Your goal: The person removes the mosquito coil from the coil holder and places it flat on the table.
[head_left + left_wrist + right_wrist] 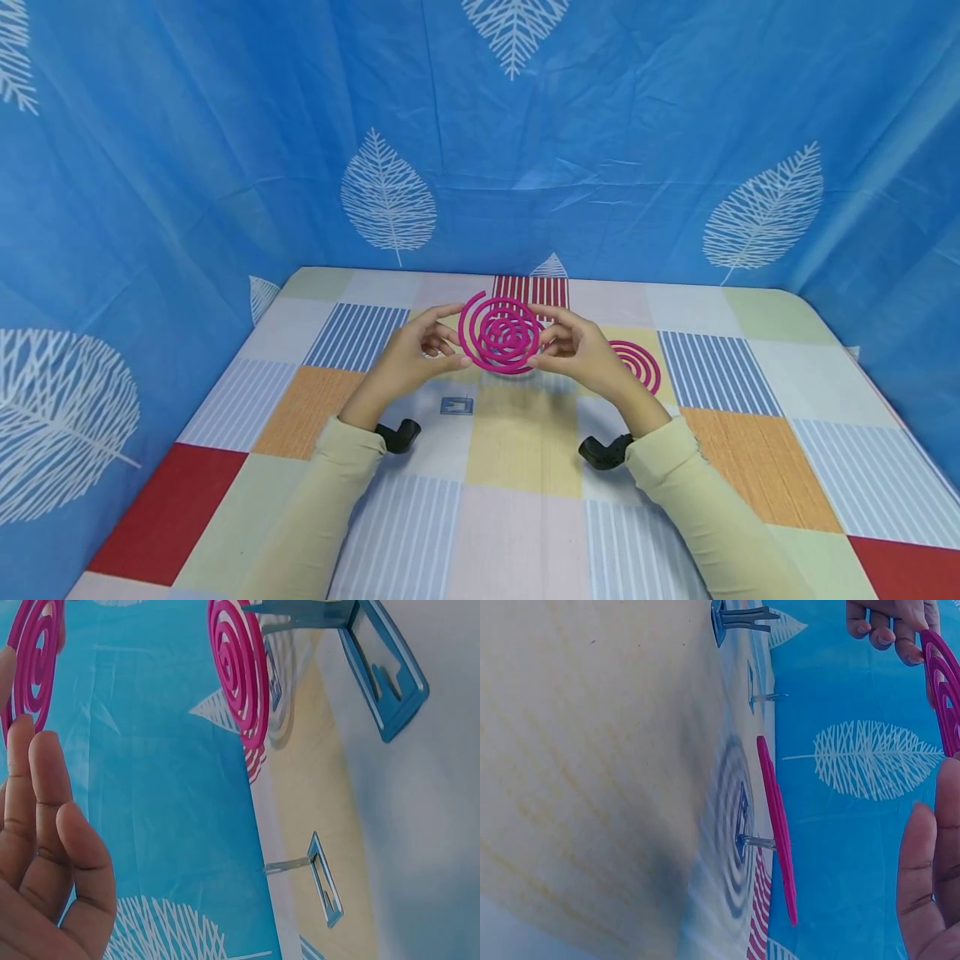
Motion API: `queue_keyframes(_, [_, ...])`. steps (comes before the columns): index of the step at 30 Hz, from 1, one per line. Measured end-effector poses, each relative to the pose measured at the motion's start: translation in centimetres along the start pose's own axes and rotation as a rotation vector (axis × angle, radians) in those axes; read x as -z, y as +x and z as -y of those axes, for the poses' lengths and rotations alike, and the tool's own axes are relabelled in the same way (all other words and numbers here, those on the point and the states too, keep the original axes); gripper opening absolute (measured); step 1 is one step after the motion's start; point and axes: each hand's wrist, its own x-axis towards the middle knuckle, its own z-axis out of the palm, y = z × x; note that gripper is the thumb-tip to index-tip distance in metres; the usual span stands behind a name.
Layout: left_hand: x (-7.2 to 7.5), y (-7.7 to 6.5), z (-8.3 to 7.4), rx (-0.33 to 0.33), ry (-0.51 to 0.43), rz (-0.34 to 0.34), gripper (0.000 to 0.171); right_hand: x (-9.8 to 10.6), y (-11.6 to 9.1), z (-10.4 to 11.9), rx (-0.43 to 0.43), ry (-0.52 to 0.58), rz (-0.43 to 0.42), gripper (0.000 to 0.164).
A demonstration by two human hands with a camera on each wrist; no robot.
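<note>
Up over the middle of the table, both hands hold a magenta mosquito coil (501, 333) by opposite edges. My left hand (420, 346) pinches its left side between thumb and index finger, the other fingers loosely bent. From the other side my right hand (573, 350) grips the right edge with thumb and fingertips. Behind it, another coil (778, 832) stands raised over the table on a small metal stand (741, 825). The right forearm partly covers a coil (637, 367) at the right.
A flat blue-grey metal stand (456, 406) with an upright prong lies left of the middle; another metal stand (386, 682) shows large in the left wrist view. Patchwork cloth (525, 450) covers the table. Blue leaf-print curtains (570, 167) hang at the back and sides.
</note>
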Motion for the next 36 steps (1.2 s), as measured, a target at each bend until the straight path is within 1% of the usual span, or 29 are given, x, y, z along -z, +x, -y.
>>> queue_keyframes(7, [-0.5,-0.1,-0.4,0.013,-0.017,0.01,0.074,0.4,-0.6,0.2,0.004,-0.01,-0.008,0.072])
queue_keyframes(17, [-1.6,0.0,-1.0,0.023,0.011,0.014,0.074,1.0,-1.6,0.1,0.028,-0.006,-0.006,0.071])
queue_keyframes(24, [-2.4,0.1,-1.2,0.0,0.012,0.014,0.076,1.7,-2.2,0.1,0.042,-0.03,-0.012,0.071])
queue_keyframes(32, [-3.2,0.2,-1.5,-0.002,0.029,0.027,0.077,2.4,-2.9,0.0,0.012,-0.048,-0.006,0.073])
queue_keyframes(36, [-3.3,0.2,-1.6,-0.013,0.038,0.032,0.076,2.7,-3.2,0.1,0.03,-0.046,0.0,0.072])
